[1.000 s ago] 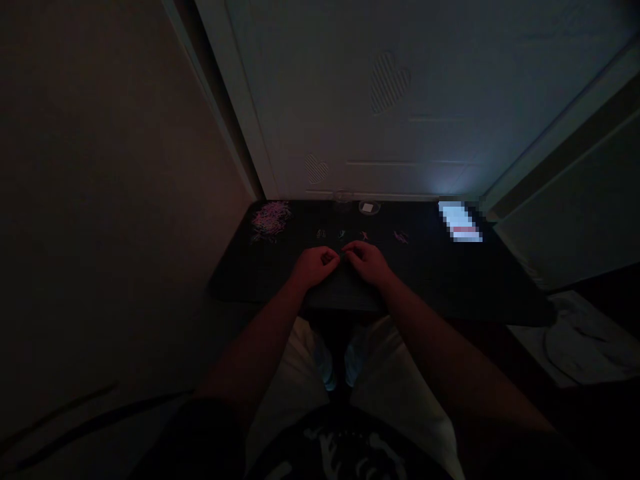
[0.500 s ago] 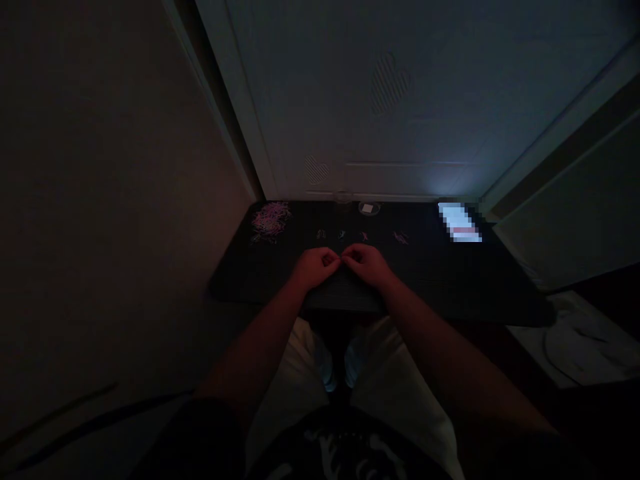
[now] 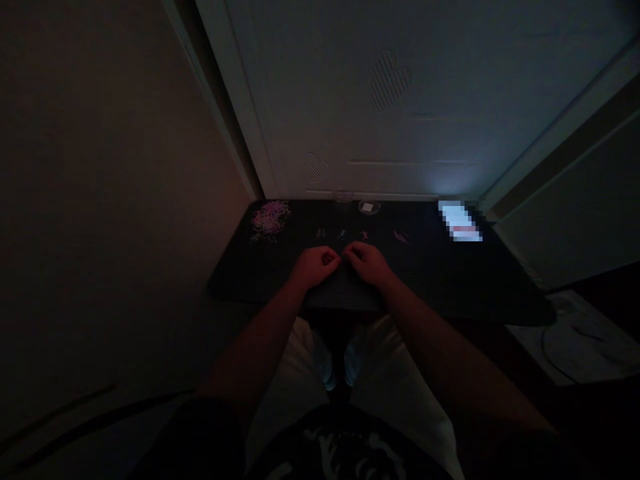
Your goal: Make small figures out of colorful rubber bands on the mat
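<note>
My left hand (image 3: 316, 265) and my right hand (image 3: 367, 262) meet fingertip to fingertip over the near part of a dark table (image 3: 440, 280). Both are pinched closed; whatever lies between the fingertips is too small and dark to make out. Just beyond them sit small groups of thin pieces: a pale group (image 3: 321, 233), a bluish group (image 3: 342, 234), a pink group (image 3: 364, 235) and a purplish-pink group (image 3: 401, 237). A larger heap of thin pink, purple and pale pieces (image 3: 270, 219) lies at the table's far left.
At the back edge stand a small clear round container (image 3: 343, 196) and a shallow round dish (image 3: 369, 208) with a white square in it. A lit phone-like screen (image 3: 460, 221), blurred out, lies far right. A pale panel with heart shapes (image 3: 390, 83) rises behind. The room is dim.
My right hand has shifted very slightly up and away from my left, so the fingertips are a little farther apart. The objects on the table stay as they were.
</note>
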Tool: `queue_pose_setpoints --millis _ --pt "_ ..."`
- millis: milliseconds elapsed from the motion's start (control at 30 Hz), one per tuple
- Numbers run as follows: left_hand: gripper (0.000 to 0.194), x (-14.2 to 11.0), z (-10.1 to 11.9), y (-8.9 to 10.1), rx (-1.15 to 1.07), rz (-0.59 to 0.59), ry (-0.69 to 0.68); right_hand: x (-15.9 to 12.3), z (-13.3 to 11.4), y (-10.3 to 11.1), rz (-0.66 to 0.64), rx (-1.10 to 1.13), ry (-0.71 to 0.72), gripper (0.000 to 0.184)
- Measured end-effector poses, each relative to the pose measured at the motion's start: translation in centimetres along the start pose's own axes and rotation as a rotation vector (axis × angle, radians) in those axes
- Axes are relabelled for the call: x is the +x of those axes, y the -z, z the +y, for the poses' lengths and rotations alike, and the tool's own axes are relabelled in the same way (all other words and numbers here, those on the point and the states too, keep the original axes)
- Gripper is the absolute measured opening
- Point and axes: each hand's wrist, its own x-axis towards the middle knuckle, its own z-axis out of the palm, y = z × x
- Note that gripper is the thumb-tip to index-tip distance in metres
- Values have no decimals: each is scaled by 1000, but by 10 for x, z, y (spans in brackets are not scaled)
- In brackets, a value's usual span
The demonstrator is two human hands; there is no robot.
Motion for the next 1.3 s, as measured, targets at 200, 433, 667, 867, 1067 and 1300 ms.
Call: queue_pose_setpoints --millis 200,433,667,867,1067,1300 --pt "23 0 -1 0 18 -3 6 -1 1 -1 -6 30 -16 17" --pt "24 0 -3 -1 6 -3 2 0 1 -1 -18 -35 -23 14" --pt "23 0 -1 0 26 3 0 0 0 0 -17 -28 -15 14" --pt "21 0 1 1 18 13 18 0 2 -1 3 15 -28 13" --pt "26 -1 2 1 -58 50 -4 0 2 -1 -14 17 -26 16" --pt "22 1 0 1 31 7 -12 -1 0 0 -19 3 -19 16"
